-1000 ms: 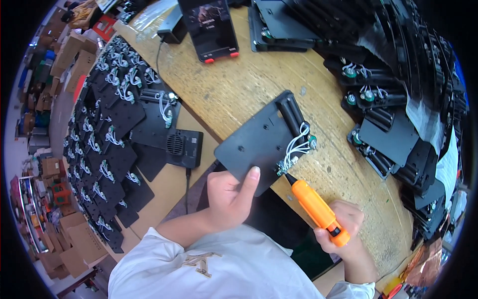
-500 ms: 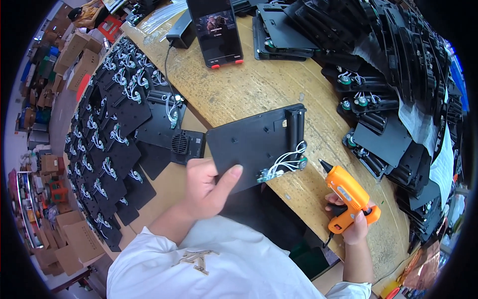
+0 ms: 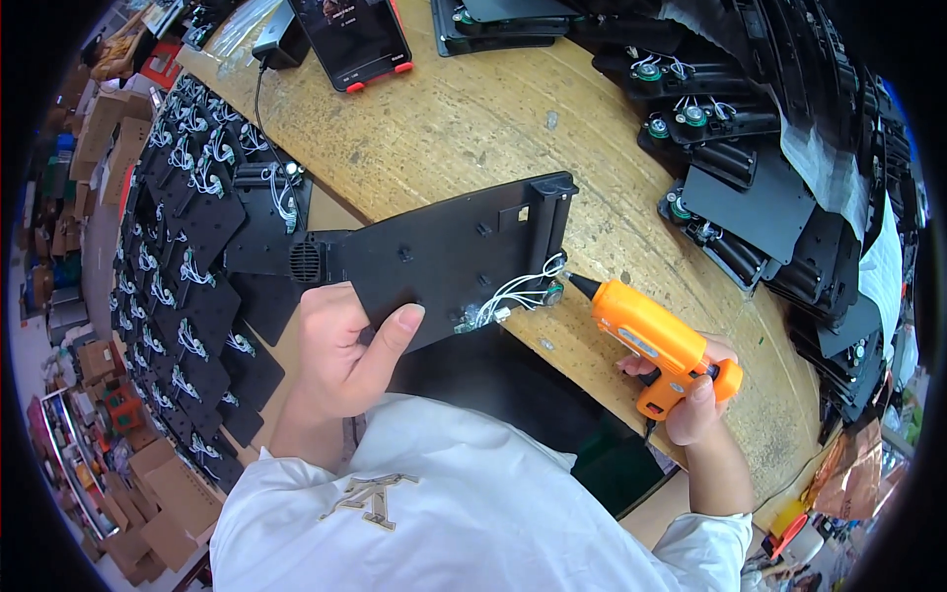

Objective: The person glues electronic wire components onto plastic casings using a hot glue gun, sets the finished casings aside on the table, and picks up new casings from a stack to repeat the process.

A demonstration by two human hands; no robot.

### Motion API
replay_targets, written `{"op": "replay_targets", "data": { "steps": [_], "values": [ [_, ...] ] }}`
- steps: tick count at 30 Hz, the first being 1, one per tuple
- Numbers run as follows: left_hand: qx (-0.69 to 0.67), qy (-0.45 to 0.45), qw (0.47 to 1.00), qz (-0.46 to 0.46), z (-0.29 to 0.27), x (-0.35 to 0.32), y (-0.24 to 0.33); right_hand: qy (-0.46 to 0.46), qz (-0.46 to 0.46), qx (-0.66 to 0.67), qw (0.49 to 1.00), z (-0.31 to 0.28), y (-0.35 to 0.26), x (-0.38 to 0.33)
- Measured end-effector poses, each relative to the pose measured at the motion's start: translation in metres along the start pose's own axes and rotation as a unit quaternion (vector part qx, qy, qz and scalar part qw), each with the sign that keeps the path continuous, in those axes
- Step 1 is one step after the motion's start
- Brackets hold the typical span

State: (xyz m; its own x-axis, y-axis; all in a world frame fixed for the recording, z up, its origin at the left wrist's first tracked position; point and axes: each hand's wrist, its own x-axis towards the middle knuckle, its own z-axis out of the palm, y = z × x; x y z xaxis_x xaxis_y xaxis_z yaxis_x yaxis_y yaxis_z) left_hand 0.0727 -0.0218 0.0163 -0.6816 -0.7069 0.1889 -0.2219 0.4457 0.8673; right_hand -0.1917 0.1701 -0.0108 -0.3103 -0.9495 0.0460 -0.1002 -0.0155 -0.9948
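My left hand (image 3: 350, 350) grips the lower left corner of a black plastic panel (image 3: 424, 257), thumb on its face. The panel is held tilted above the table edge. White wires (image 3: 513, 298) and a small green circuit part (image 3: 552, 294) sit along its lower right edge, below a black tube-like ridge (image 3: 546, 225). In my right hand (image 3: 695, 403) is an orange hot glue gun (image 3: 651, 331), fingers wrapped round its handle. Its dark nozzle (image 3: 582, 285) points up-left, close to the wires and green part; whether it touches them I cannot tell.
Many wired black panels (image 3: 197, 237) lie overlapped on the left. More panels (image 3: 755, 202) are stacked at the right of the wooden table (image 3: 464, 128). A phone (image 3: 357, 44) stands at the back beside a black box (image 3: 281, 39) with a cable. A speaker-like black block (image 3: 306, 259) lies behind the panel.
The glue gun has moved up and left, its nozzle now near the panel's wired corner. The panel is tilted differently. The whole view has shifted.
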Motion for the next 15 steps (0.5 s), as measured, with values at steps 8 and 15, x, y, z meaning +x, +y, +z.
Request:
{"op": "replay_targets", "data": {
  "steps": [8, 15],
  "values": [
    [0.008, -0.004, 1.000, 0.018, -0.0008, -0.0017, -0.0014, 0.011, 0.006, -0.021, 1.000, 0.0023, -0.0031, 0.0015],
    [-0.002, 0.003, 1.000, 0.018, 0.0000, -0.0019, -0.0041, 0.024, 0.011, -0.030, 0.999, 0.0048, -0.0038, 0.0007]
  ]
}}
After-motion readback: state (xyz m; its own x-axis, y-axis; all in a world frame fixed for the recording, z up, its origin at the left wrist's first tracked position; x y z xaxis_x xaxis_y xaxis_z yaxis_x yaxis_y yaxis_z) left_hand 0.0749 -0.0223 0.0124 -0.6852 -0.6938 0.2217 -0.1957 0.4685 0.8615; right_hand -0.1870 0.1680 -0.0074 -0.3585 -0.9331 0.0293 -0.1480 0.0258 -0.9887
